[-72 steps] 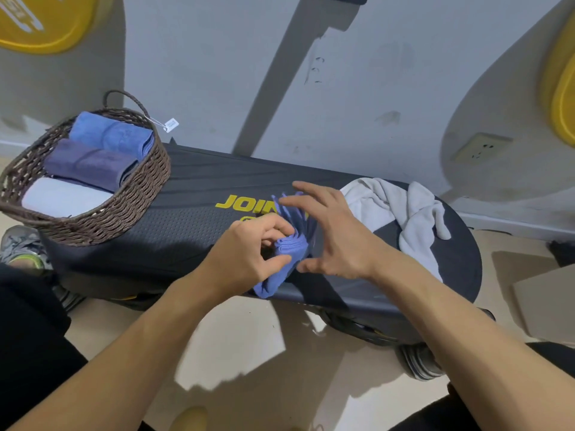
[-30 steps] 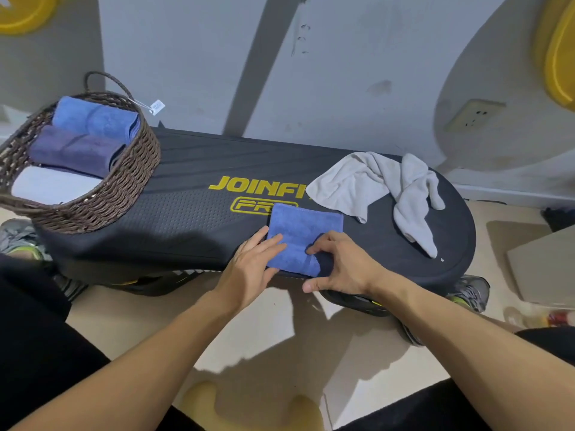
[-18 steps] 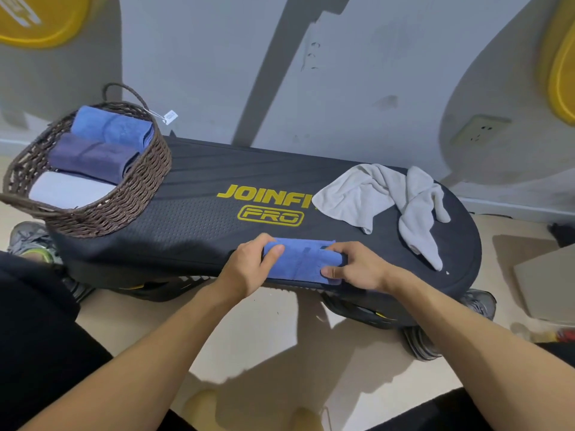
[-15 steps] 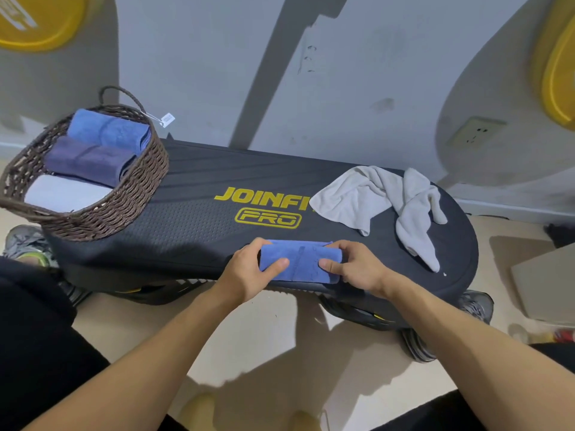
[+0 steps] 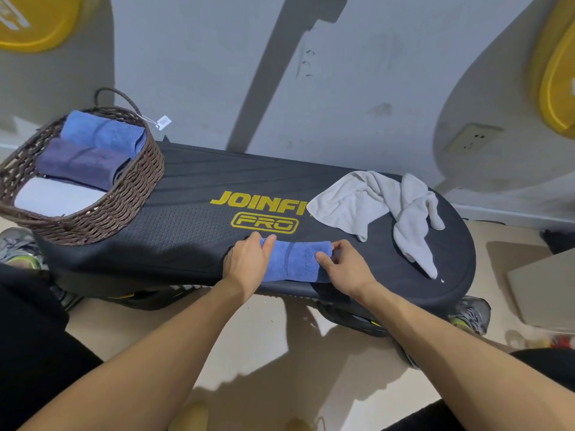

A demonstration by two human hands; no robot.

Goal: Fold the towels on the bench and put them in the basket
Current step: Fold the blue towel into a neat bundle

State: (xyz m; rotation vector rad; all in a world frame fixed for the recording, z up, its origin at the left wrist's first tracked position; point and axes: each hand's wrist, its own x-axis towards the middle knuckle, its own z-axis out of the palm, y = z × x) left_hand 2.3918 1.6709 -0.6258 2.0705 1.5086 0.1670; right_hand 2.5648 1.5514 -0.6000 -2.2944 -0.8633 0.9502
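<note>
Blue towel (image 5: 295,261): soft, light, folded, liable to spring open.
Hold: both short ends.
Left hand (image 5: 249,262): grip curled round one end.
Right hand (image 5: 345,265): grip pinching the other.

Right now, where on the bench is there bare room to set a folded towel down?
Bare bench lies between the basket and the grey towel, behind the blue towel. The right end is crowded by the grey towel; both hands hold the blue towel at the front edge.
</note>
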